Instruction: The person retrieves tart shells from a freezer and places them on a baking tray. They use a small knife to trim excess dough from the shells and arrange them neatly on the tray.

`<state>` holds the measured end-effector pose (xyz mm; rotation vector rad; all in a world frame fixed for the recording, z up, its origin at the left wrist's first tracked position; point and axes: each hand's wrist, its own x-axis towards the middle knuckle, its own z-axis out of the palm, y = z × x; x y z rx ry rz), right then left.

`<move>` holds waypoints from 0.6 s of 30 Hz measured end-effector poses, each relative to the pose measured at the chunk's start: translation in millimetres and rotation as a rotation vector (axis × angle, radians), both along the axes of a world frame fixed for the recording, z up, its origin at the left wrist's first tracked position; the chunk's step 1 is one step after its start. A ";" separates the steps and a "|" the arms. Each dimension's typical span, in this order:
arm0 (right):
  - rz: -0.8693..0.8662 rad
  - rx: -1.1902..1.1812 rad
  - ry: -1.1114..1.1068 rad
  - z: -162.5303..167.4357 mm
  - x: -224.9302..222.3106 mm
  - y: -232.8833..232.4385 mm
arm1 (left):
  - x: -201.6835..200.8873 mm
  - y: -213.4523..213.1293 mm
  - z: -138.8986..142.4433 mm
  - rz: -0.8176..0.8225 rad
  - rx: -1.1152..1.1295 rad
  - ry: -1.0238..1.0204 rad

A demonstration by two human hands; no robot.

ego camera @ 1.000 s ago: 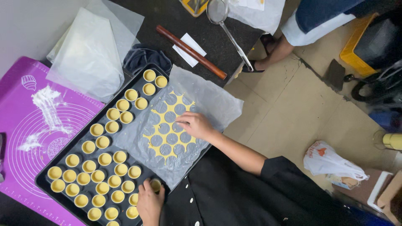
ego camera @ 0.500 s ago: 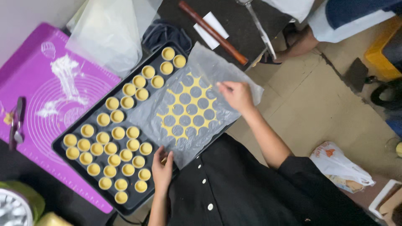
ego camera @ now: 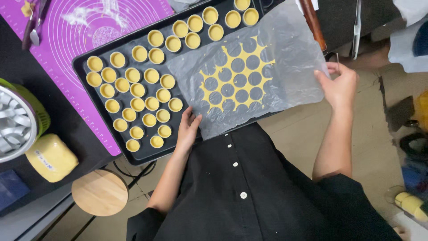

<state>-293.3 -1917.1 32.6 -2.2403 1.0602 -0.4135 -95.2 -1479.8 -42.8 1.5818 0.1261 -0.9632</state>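
A black baking tray (ego camera: 84, 73) holds several small round tart shells of yellow dough (ego camera: 138, 90). Over its right part lies a clear plastic sheet (ego camera: 285, 58) carrying a yellow dough layer (ego camera: 234, 85) with several round holes cut out. My right hand (ego camera: 339, 85) pinches the sheet's right edge, out past the tray. My left hand (ego camera: 187, 128) rests flat at the sheet's near-left corner, on the tray's front rim. I wear a black buttoned top.
A purple silicone mat (ego camera: 89, 31) dusted with flour lies beyond the tray. A green container (ego camera: 20, 118) and a yellow wrapped block (ego camera: 51, 157) sit at left. A round wooden stool (ego camera: 100, 193) stands below. A wooden rolling pin (ego camera: 312, 22) lies at upper right.
The view has swung closer and turned. My right hand moved from the top of the sheet to its right edge and took hold of it; my left hand slid to the sheet's corner.
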 end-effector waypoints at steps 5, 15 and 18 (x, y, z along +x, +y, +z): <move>-0.005 0.226 0.045 2.8 1.8 2.4 | 6.6 -15.8 -6.7 0.101 -0.021 0.016; 0.144 0.510 -0.393 19.4 -6.6 28.9 | 11.2 -55.1 -19.4 -0.109 -0.026 -0.346; 0.034 0.194 -0.102 31.8 -7.5 23.2 | 19.0 -47.7 11.3 -0.229 -0.039 -0.369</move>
